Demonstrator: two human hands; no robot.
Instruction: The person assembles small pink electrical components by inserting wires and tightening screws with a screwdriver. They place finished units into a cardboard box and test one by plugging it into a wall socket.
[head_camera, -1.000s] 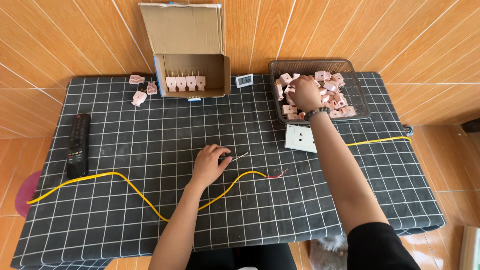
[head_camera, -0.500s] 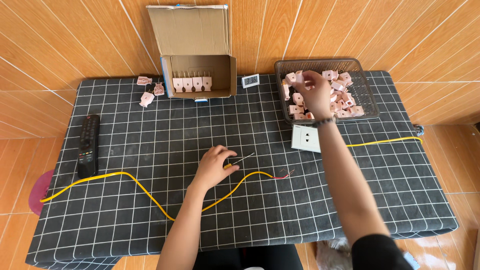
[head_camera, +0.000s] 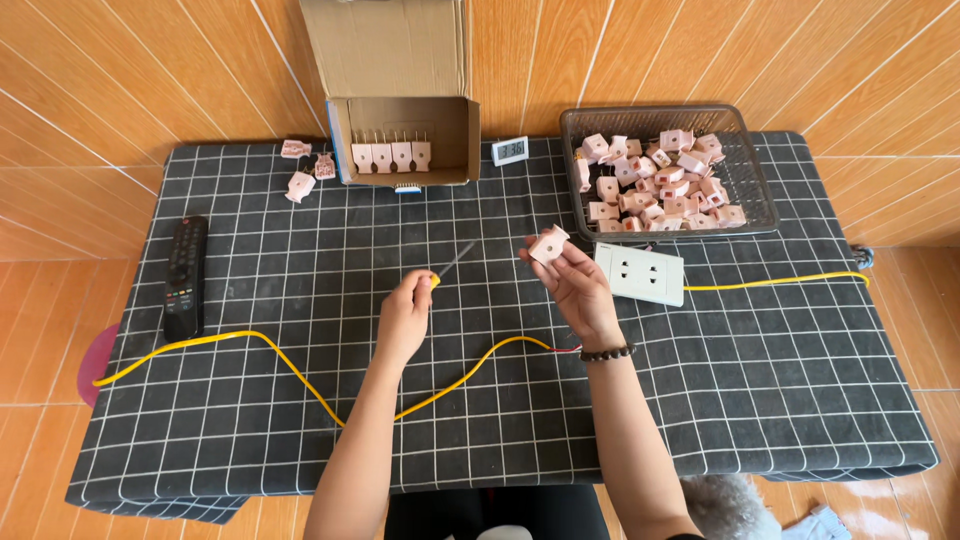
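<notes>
Black remote control (head_camera: 185, 276) at left, small digital clock (head_camera: 510, 151) by wall, open cardboard box (head_camera: 402, 138), checked tablecloth (head_camera: 760, 380)

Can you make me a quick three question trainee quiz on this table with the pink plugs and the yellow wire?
1. True or false: the right hand holds a pink plug.
2. What does the left hand grip? A remote, B screwdriver, C socket plate.
3. Where do most loose plugs lie?

Key
1. True.
2. B.
3. In the wire basket, right of the cardboard box.
</notes>
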